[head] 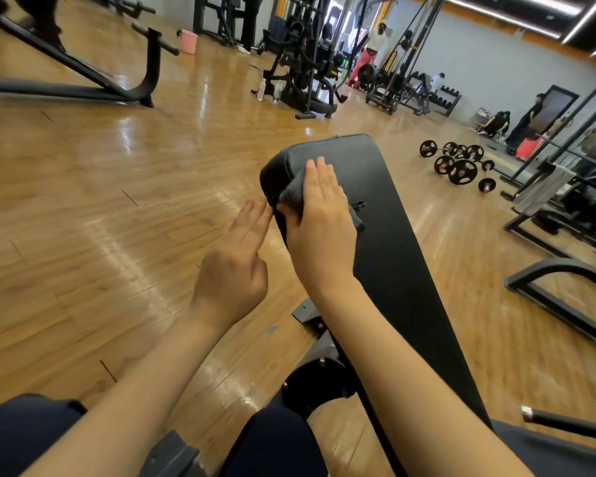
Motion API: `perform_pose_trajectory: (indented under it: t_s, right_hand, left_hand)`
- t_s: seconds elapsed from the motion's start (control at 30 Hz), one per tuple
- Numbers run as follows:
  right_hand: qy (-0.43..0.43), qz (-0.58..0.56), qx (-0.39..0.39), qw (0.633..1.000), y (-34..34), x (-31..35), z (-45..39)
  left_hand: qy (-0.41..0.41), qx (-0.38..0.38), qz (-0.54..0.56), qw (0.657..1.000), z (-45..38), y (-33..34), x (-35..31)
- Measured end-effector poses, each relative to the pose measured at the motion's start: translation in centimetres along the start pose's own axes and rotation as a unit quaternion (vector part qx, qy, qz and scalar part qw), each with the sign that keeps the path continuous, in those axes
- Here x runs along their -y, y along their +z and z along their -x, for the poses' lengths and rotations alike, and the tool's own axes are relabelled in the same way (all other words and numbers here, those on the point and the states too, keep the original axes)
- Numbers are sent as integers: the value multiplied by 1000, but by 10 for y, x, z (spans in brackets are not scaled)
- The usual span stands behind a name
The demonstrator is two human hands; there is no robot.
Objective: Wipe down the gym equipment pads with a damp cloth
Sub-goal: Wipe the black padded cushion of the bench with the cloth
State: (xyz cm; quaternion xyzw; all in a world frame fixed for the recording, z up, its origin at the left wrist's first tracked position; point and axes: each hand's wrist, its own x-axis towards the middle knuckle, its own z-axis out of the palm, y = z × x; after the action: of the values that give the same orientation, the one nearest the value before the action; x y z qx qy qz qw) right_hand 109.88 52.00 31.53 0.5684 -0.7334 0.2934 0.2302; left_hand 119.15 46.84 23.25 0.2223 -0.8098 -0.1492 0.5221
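The right hand [319, 215] lies flat on a grey cloth [294, 196], fingers straight and together, and presses it on the far left corner of the black pad [386, 235] of the bench. The thumb goes down over the left edge of the pad, on the cloth. The cloth is folded under the palm; one part shows at the left of the fingers and a small end comes out at the right of the hand, near a small mark on the pad. The left hand [234, 266] is just beside the left edge of the pad, with two fingers stretched toward the edge and the other fingers curled in; it holds nothing, and I cannot tell if the fingertips touch the pad. The pad is long and runs from the person's lap away to the upper middle of the view. Under it is a grey metal frame [310, 315] with bolts. The floor [100, 201] is shiny wood. On it, to the right, lie some barbells [458, 166] with black plates. Far behind stand black machines [303, 63], a pink bucket [188, 40] and some people.
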Motion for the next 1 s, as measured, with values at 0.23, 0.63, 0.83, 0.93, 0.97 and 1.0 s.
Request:
perform_pose_trajectory:
  t_s: [0.23,0.63,0.83,0.93,0.97,1.0]
  right_hand:
    - [-7,22,-29,999,1,-14,31]
    - [-11,3,-24,1000,2,0,1]
    - [-53,-29,67,996,-6,10,-46]
    - [-69,-52,77,993,-8,6,-50]
    - [-67,-58,75,993,-8,3,-43]
    - [-61,-62,71,994,-8,-2,-32]
  left_hand:
    - [-6,41,-19,999,-4,1,8]
    - [-18,108,37,993,-6,6,11]
    - [-64,76,124,987,-4,12,2]
    - [-63,61,118,989,-3,15,0]
    - [-50,55,111,991,-3,15,1]
    - [-35,51,104,993,-3,15,2]
